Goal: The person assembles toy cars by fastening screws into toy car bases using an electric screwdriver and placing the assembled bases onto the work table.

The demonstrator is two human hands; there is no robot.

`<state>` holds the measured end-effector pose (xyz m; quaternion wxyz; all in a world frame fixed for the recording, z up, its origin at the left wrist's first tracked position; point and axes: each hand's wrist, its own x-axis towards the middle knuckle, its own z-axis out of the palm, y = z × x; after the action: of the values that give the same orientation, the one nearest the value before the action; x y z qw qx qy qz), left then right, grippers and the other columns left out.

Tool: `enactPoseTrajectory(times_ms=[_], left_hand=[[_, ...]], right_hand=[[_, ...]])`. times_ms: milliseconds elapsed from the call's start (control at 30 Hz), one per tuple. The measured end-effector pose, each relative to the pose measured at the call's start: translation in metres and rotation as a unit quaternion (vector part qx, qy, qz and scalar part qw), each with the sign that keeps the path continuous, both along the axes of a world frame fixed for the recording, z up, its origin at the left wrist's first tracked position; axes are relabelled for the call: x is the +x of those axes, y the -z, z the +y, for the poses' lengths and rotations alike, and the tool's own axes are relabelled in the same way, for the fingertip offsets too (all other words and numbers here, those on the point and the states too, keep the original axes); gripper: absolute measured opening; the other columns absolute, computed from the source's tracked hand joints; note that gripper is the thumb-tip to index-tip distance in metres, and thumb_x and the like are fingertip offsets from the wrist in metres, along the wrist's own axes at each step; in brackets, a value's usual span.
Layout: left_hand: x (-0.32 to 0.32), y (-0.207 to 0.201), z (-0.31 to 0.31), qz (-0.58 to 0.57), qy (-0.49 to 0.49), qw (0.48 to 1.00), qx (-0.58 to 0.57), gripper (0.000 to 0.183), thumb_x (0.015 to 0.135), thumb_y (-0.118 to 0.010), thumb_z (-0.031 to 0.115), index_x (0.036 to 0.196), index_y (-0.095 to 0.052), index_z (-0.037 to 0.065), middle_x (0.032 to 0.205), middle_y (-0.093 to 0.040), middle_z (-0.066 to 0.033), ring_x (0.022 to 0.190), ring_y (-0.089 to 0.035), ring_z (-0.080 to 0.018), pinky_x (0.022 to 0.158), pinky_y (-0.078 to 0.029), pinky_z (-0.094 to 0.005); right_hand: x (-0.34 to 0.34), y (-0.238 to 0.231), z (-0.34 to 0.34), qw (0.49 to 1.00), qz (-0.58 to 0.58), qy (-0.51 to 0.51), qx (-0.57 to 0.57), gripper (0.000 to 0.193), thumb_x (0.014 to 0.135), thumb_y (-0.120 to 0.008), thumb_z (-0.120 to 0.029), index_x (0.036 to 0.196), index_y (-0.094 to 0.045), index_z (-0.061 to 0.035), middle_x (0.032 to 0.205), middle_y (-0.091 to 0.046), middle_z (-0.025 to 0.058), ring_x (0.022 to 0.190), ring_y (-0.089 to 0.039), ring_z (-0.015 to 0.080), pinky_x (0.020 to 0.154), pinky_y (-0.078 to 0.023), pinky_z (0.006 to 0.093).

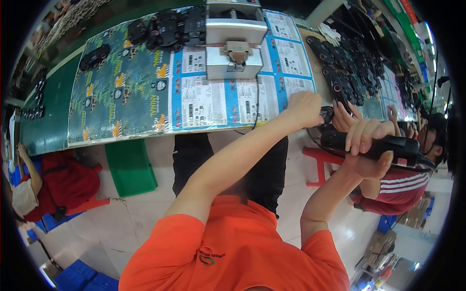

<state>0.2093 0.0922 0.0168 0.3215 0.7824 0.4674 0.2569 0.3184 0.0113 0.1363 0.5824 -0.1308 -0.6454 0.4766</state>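
My left hand (306,107) is closed around a small black part (327,115) at the near edge of the workbench. My right hand (370,145) grips a black power screwdriver (388,147) lying roughly level, its tip toward the small part. A black cable runs from the tool's right end. Both my forearms reach up from my orange shirt at the bottom of the view.
A grey metal press fixture (234,41) stands on the bench (145,87), which is covered with printed cardboard. Piles of black plastic parts (349,68) lie right and at the far side (167,29). Another person's hands (345,114) work just behind mine; a person in red sits at left (53,184).
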Motion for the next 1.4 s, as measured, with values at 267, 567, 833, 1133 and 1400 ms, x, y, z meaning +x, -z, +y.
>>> enactPoseTrajectory(times_ms=[267,567,833,1133,1400], left_hand=[[-0.184,-0.007,-0.098,-0.366,-0.153,0.893,-0.211,0.03,0.083,-0.075,0.01,0.109,-0.067,-0.001,0.092,-0.072,-0.0074,0.084,-0.068,-0.0138,0.072,-0.056,-0.0306],[-0.243,0.002,-0.127,-0.652,-0.243,0.7,-0.161,0.038,0.083,-0.07,0.001,0.119,-0.056,0.001,0.099,-0.067,-0.0093,0.086,-0.069,-0.0208,0.078,-0.059,-0.036],[-0.237,0.02,-0.09,-0.725,-0.232,0.625,-0.17,0.03,0.091,-0.068,0.015,0.115,-0.057,0.0,0.103,-0.066,-0.015,0.088,-0.07,-0.028,0.076,-0.061,-0.041],[-0.211,0.018,-0.095,-0.656,-0.198,0.709,-0.166,0.039,0.088,-0.068,0.006,0.123,-0.053,0.001,0.114,-0.065,-0.0165,0.092,-0.07,-0.0272,0.079,-0.061,-0.0401],[-0.203,0.014,-0.094,-0.621,-0.203,0.743,-0.145,0.039,0.085,-0.069,0.001,0.122,-0.055,0.001,0.101,-0.066,-0.0072,0.085,-0.068,-0.0154,0.076,-0.06,-0.0312]], right_hand=[[-0.11,-0.01,0.064,0.988,0.124,-0.052,0.071,0.033,0.095,-0.057,-0.031,0.11,-0.055,-0.0017,0.074,-0.051,0.006,0.061,-0.051,0.0174,0.062,-0.049,0.035],[-0.191,0.02,0.103,0.994,0.066,0.07,0.055,0.013,0.081,-0.076,-0.006,0.086,-0.066,0.0004,0.063,-0.061,0.0052,0.048,-0.058,0.012,0.049,-0.049,0.026],[-0.229,0.024,0.147,0.908,0.282,-0.289,0.112,0.021,0.086,-0.072,-0.014,0.073,-0.059,-0.004,0.055,-0.056,0.003,0.042,-0.052,0.0115,0.043,-0.042,0.025],[-0.163,0.016,0.061,0.979,0.192,-0.073,-0.011,0.035,0.097,-0.048,-0.038,0.105,-0.055,-0.0045,0.072,-0.051,0.0076,0.059,-0.051,0.0194,0.057,-0.046,0.0356],[-0.185,0.037,0.058,0.984,0.158,-0.074,0.042,0.04,0.098,-0.047,-0.044,0.11,-0.059,-0.0067,0.074,-0.051,0.0048,0.062,-0.05,0.0167,0.059,-0.043,0.0345]])
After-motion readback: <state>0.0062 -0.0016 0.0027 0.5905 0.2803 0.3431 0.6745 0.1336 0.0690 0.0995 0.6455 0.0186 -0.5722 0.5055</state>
